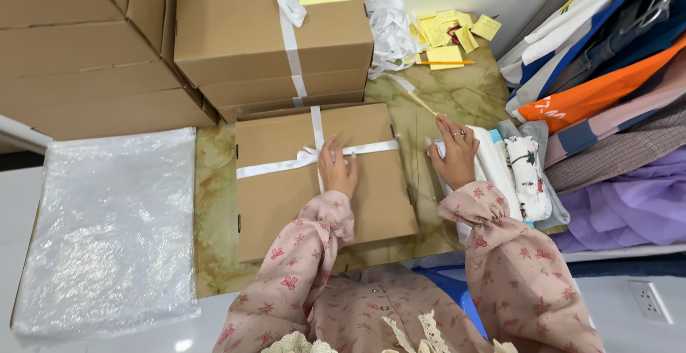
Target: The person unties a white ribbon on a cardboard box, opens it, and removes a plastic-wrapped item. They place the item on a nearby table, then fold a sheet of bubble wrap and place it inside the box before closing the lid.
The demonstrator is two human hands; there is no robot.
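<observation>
Flat cardboard box (325, 181) at frame centre on the marbled bench (214, 203), crossed by a white ribbon (271, 166) knotted near the top middle. Left hand (337, 167) lies on the lid just at the knot, fingers loosely spread, pressing flat, grip closed on nothing. Right hand (453, 154) at 3 o'clock of the box, off its edge, resting on a stack of folded white clothes (500, 167); fingers bent onto the fabric, can't tell if it pinches any. Pink floral sleeves on both arms. At 12 o'clock, a taller ribboned box (271, 31) with a yellow note on top. More plain cartons (86, 46) at 10 o'clock. Bubble wrap sheet (107, 239) at 8 o'clock. Loose ribbon (389, 31), yellow sticky notes (450, 35) and a pencil at 1 o'clock. Hanging garments (607, 74) at 2–3 o'clock.
</observation>
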